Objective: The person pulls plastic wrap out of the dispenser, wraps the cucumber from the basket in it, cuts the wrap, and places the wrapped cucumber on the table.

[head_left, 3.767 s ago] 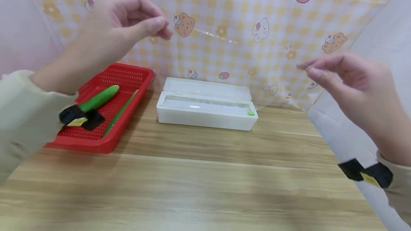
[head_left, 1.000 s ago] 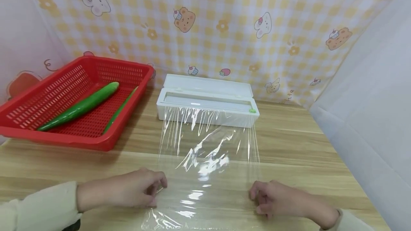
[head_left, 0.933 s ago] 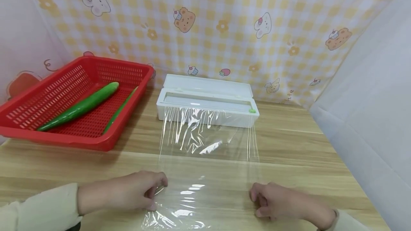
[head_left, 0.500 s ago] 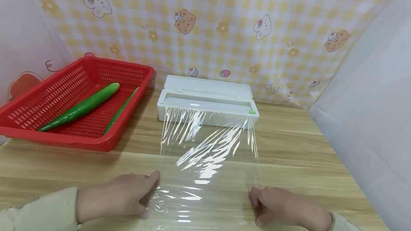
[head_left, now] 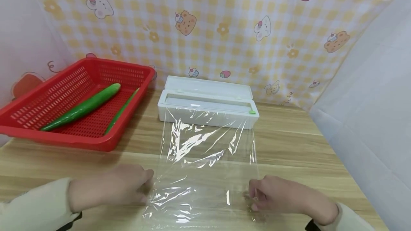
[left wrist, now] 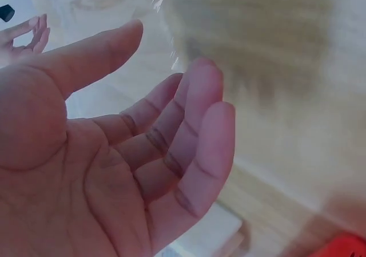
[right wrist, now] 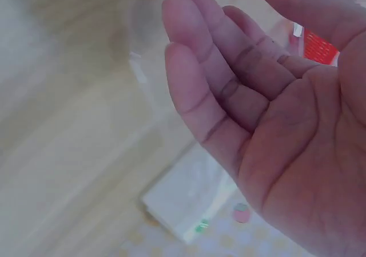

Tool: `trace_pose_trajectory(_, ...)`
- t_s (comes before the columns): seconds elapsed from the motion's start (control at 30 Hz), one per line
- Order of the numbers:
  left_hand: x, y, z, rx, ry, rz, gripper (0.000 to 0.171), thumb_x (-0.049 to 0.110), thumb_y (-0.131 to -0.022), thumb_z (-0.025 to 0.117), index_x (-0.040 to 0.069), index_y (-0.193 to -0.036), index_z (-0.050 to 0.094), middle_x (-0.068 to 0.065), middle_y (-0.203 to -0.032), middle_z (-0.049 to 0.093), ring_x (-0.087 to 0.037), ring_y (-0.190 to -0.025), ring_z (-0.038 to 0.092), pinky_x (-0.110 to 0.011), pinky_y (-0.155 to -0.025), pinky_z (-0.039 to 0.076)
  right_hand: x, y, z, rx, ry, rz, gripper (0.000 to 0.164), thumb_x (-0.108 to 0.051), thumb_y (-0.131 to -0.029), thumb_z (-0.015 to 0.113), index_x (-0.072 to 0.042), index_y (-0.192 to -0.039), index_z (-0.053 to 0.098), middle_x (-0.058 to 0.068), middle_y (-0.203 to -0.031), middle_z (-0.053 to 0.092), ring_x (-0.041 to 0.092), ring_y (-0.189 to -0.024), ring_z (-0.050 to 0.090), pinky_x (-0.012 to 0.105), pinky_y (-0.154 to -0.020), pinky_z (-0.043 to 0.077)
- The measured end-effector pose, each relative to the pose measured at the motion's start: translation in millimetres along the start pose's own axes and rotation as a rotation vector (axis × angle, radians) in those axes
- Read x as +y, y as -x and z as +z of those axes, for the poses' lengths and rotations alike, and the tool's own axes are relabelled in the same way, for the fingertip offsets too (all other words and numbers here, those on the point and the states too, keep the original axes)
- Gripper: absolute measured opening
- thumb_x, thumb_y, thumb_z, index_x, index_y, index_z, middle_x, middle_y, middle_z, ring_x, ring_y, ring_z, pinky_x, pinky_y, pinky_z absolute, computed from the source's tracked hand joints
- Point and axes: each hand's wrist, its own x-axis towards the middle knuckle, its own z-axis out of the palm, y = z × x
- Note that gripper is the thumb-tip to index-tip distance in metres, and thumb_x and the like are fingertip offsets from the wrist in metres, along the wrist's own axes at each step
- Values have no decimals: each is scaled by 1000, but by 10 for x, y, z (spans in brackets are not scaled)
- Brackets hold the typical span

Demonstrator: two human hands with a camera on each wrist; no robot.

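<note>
A clear sheet of plastic wrap [head_left: 205,159] runs from the front of a white cling film dispenser [head_left: 205,117] down over the wooden table, creased and shiny. At its left edge is my left hand [head_left: 112,184], thumb and fingers apart. The left wrist view shows this hand [left wrist: 131,131] with relaxed fingers and a bare palm. My right hand [head_left: 285,195] lies by the sheet's right edge. In the right wrist view its fingers [right wrist: 197,91] are loosely bent, the thumb well apart and nothing gripped. Whether fingertips still touch the film is hard to tell.
A red plastic basket [head_left: 109,143] stands at the left with a cucumber [head_left: 83,108] and a thinner green vegetable [head_left: 122,111] in it. The dispenser's lid [head_left: 208,86] is raised, and a green slider [head_left: 252,112] sits at its right end. A patterned cloth [head_left: 218,27] hangs behind.
Earlier both hands were raised with film between them; then they came down, laying the sheet on the table. In the last second the fingers have loosened, and the left hand has shifted slightly left.
</note>
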Motion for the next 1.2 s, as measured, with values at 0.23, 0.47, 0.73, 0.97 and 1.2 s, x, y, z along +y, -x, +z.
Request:
trace_pose_trajectory(0.23, 36, -10, -341, 43, 1, -59, 23, 34, -80, 70, 19, -94, 61, 7, -73, 55, -10, -66, 52, -32, -58, 44, -236, -272, -213, 119, 96, -148, 13, -19, -88, 63, -10, -95, 59, -11, -71, 57, -5, -62, 48, 16, -57, 45)
trace_pose_trajectory(0.47, -46, 12, -844, 70, 146, -10, 28, 41, -85, 63, 17, -100, 62, 7, -71, 57, -9, -61, 51, -26, -54, 44, -644, -759, -310, 266, 240, -228, 20, -18, -90, 60, -8, -107, 58, 2, -106, 62, 15, -93, 62, 27, -80, 51)
trace_pose_trajectory(0.73, -361, -45, -1436, 87, 208, -51, 31, 36, -90, 59, 10, -106, 59, 0, -77, 61, -13, -64, 56, -29, -57, 48, -1248, -1384, -471, 361, 182, -370, 25, -19, -93, 56, -11, -117, 57, -1, -119, 56, 11, -105, 57, 19, -90, 45)
trace_pose_trajectory(0.97, -743, -190, -1753, 18, 207, -173, 40, 37, -93, 54, 2, -112, 54, -3, -83, 61, -14, -68, 60, -31, -61, 52, -1607, -1795, -408, 410, 292, -469, 32, -19, -93, 54, -16, -125, 57, 1, -125, 54, 9, -109, 55, 13, -92, 41)
trace_pose_trajectory(1.2, -1019, -332, -1909, -161, 230, -294, 58, 45, -92, 52, -4, -123, 45, -13, -102, 60, -17, -80, 61, -33, -68, 53, -1769, -2101, -302, 397, 378, -430, 40, -23, -95, 50, -23, -135, 48, 5, -141, 41, 12, -120, 51, 14, -93, 42)
